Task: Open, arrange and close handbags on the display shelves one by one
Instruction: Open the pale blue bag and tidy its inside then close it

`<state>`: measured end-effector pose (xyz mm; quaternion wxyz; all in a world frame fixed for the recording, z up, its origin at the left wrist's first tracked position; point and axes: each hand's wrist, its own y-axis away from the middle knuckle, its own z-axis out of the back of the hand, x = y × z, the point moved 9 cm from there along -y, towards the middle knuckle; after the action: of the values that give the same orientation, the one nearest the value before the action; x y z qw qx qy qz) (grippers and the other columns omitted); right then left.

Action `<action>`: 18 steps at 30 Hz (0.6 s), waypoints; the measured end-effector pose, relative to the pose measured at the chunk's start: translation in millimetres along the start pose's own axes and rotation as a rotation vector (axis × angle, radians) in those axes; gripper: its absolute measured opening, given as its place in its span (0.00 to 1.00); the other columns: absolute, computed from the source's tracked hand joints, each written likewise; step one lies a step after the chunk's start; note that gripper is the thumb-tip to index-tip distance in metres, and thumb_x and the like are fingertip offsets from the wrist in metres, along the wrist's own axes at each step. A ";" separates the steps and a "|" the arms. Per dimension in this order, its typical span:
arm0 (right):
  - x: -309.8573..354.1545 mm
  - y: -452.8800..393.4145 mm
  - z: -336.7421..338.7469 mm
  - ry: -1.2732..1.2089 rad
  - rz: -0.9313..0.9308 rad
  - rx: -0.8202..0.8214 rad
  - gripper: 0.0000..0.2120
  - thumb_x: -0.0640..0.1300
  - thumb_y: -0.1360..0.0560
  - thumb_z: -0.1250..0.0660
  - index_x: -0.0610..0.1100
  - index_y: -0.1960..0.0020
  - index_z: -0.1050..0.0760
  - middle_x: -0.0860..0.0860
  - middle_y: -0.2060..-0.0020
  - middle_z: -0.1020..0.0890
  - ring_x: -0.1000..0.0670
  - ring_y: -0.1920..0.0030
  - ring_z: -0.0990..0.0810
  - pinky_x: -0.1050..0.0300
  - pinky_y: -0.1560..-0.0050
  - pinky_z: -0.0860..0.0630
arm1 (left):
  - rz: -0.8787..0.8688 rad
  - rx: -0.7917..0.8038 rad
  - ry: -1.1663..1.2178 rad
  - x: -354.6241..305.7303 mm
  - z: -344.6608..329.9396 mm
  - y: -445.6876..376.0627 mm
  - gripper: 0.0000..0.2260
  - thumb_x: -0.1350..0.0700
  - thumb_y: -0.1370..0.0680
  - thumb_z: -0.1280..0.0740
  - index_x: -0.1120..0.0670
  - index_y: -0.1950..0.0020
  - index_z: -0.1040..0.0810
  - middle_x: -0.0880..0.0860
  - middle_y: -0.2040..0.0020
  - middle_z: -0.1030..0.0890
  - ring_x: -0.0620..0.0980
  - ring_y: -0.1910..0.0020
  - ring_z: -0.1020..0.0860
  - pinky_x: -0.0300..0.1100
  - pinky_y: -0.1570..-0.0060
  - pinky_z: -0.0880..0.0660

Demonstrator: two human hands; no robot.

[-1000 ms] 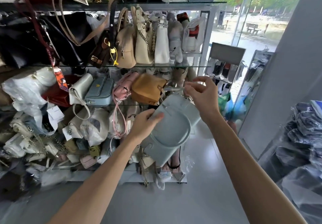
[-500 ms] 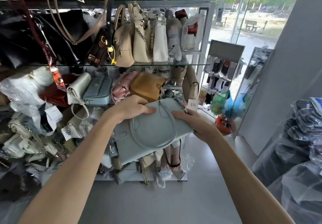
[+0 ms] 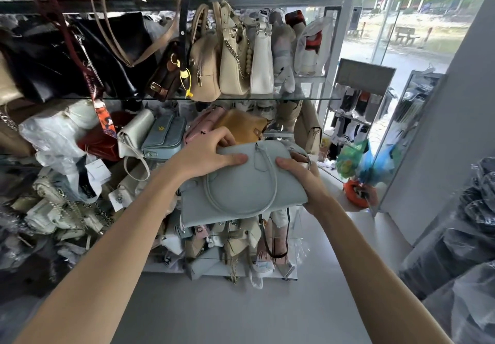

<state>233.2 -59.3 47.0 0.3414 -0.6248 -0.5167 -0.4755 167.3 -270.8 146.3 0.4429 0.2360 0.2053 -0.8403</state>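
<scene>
Head view shows the display shelves [image 3: 203, 98], glass tiers crowded with bags, filling the left and centre, with a grey floor below. In front of them, held in the air between the middle tier and the lower one, is the pale blue handbag [image 3: 241, 193], the largest thing in hand. It lies on its side, flat face toward the camera, its long axis running from lower left to upper right, and its looped handle [image 3: 270, 201] rests flat against that face.

The 2 hands take it from opposite sides of its upper edge. The left hand [image 3: 206, 156] is clamped on the top edge at the upper left, thumb laid across the near face and fingers curled over the far side. The right hand [image 3: 305, 180] grips the right end, thumb on the near face beside the handle's root, fingers wrapped behind and out of sight. Both thumbs point inward toward each other, close but apart.

The relation that matters: the bag's top seam, where any opening would run, lies along the edge under the left hand and faces the shelves, away from the person. I cannot tell whether that opening is zipped. Behind the left hand sit a tan bag [image 3: 241, 126] and a pink bag [image 3: 203, 126] on the middle tier, just beyond the held bag's top edge. Judging by this, the left hand is nearer the seam, and the right hand is placed to steady the end.
</scene>
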 end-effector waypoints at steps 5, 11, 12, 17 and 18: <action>13.7 -0.6 -5.3 -0.016 0.081 0.023 0.24 0.47 0.38 0.18 0.48 0.44 0.19 0.45 0.48 0.13 0.45 0.51 0.13 0.49 0.57 0.17 | -0.168 -0.060 0.040 -16.5 12.7 4.0 0.16 0.45 0.25 0.23 0.46 0.41 0.21 0.44 0.39 0.20 0.41 0.41 0.22 0.49 0.36 0.25; 46.2 13.6 -26.9 0.215 0.463 -0.053 0.05 0.44 0.27 0.22 0.51 0.61 0.15 0.55 0.63 0.14 0.54 0.60 0.15 0.55 0.58 0.19 | 0.008 -0.342 -0.223 -18.6 32.3 -0.5 0.12 0.40 0.21 0.32 0.45 0.45 0.17 0.51 0.49 0.25 0.56 0.40 0.25 0.46 0.45 0.30; 48.2 15.1 -29.3 0.314 0.542 -0.091 0.05 0.46 0.27 0.22 0.51 0.60 0.16 0.56 0.64 0.14 0.54 0.61 0.15 0.56 0.61 0.20 | 0.069 -0.348 -0.174 -19.0 33.1 -1.7 0.15 0.40 0.18 0.37 0.48 0.44 0.16 0.53 0.50 0.23 0.58 0.41 0.22 0.46 0.49 0.30; 51.0 40.4 -68.4 0.767 0.983 -0.219 0.18 0.45 0.24 0.23 0.49 0.69 0.28 0.55 0.77 0.24 0.53 0.78 0.27 0.68 0.75 0.31 | 0.416 0.120 0.044 9.3 -15.8 -17.8 0.41 0.22 0.24 0.54 0.47 0.25 0.27 0.56 0.26 0.25 0.62 0.30 0.24 0.61 0.30 0.29; 48.0 45.9 -80.1 0.837 1.076 -0.209 0.18 0.43 0.24 0.24 0.50 0.68 0.29 0.56 0.78 0.27 0.54 0.78 0.30 0.69 0.75 0.34 | 0.443 0.127 0.125 15.0 -17.1 -19.7 0.40 0.19 0.29 0.48 0.42 0.26 0.28 0.53 0.28 0.24 0.61 0.35 0.20 0.61 0.35 0.24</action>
<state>259.1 -128.1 120.6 0.6387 -0.5879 0.0891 -0.4883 147.0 -260.7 126.6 0.5869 0.3544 0.1223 -0.7176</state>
